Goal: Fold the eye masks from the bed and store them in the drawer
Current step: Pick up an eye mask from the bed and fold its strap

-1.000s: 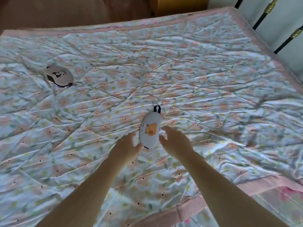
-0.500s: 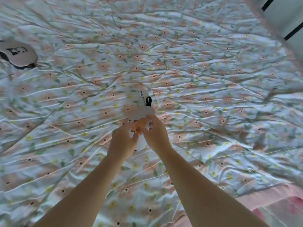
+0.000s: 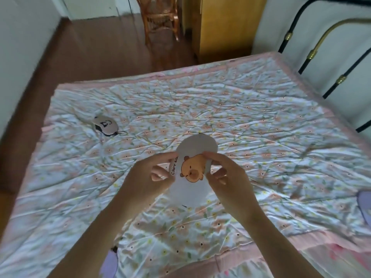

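Observation:
A white eye mask (image 3: 193, 149) with an orange capybara print is held up above the bed, long axis running away from me. My left hand (image 3: 148, 177) pinches its left edge and my right hand (image 3: 226, 177) pinches its right edge at the middle. A second, pinkish eye mask (image 3: 106, 125) with a dark print lies flat on the floral quilt (image 3: 261, 137) at the far left. A lilac eye mask (image 3: 109, 265) lies near the quilt's front edge, partly under my left forearm. Another lilac shape (image 3: 364, 205) shows at the right border. No drawer is in view.
The bed's far edge meets a brown wooden floor (image 3: 90, 49). A rattan chair (image 3: 160, 19) and a yellow cabinet (image 3: 224, 27) stand beyond it. A black and brass bed rail (image 3: 313, 51) runs along the right side, against a white wall.
Both hands have closed on the capybara mask and lifted it off the quilt toward me. The view has tilted up, so the floor and furniture now show.

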